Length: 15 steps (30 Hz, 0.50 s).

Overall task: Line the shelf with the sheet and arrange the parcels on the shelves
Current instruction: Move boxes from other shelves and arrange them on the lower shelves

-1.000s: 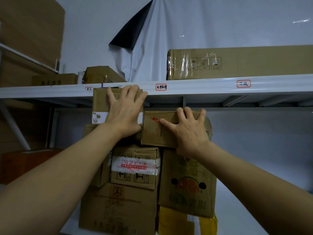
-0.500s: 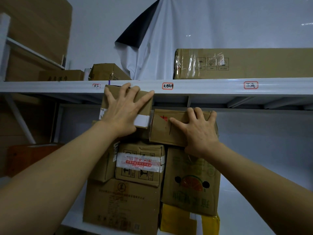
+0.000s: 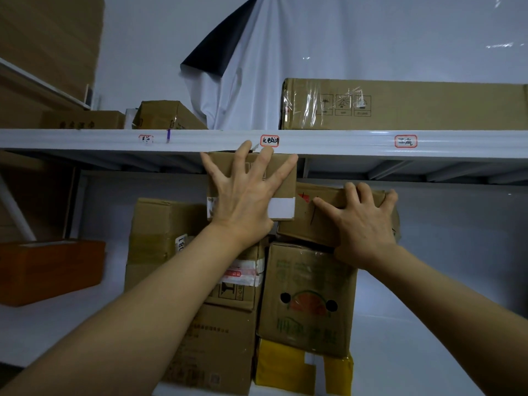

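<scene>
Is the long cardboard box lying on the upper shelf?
Yes, the long cardboard box lies on the upper shelf, to the right, above both hands and the stacked parcels.

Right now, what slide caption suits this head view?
Left hand and right hand press two small top boxes onto stacked parcels beneath a shelf.

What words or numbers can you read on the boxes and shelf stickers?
"L8", partly cut off: white label on the left brown box.
Shelf edge stickers: handwritten, unreadable.
Fruit box print: blurred.
Long box symbols: handling icons, no readable words.
</scene>
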Each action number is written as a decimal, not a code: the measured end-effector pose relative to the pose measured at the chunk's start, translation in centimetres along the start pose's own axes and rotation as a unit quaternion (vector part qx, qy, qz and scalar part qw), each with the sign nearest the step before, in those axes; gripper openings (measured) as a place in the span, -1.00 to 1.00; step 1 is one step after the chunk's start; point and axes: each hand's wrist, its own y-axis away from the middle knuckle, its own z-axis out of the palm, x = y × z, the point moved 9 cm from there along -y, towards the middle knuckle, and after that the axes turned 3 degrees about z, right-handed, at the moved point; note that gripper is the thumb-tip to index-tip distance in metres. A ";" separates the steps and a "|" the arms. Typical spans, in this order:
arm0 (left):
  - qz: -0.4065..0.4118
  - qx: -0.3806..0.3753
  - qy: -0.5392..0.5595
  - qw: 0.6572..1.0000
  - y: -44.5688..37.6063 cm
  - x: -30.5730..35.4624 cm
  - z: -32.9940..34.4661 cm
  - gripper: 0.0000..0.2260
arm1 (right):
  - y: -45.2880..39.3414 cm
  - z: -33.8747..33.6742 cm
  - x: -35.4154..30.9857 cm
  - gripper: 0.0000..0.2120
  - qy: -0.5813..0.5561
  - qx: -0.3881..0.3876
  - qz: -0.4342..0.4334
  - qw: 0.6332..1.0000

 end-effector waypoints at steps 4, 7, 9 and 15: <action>-0.002 0.041 -0.005 0.999 0.7 1.7 -0.5 0.00 | 0.8 0.2 1.4 -0.03 0.003 -0.007 0.014 1.000; 0.012 0.089 -0.012 0.996 1.6 3.1 -1.3 -0.04 | 1.4 0.2 2.3 -0.04 0.008 0.000 0.030 1.000; 0.024 0.102 -0.013 0.994 2.3 4.3 -1.8 -0.07 | 1.9 0.0 2.9 -0.04 0.017 0.008 0.040 0.999; 0.043 0.118 0.008 0.992 2.8 7.9 -3.3 -0.12 | 3.8 -0.2 5.6 -0.04 0.028 -0.006 0.072 0.997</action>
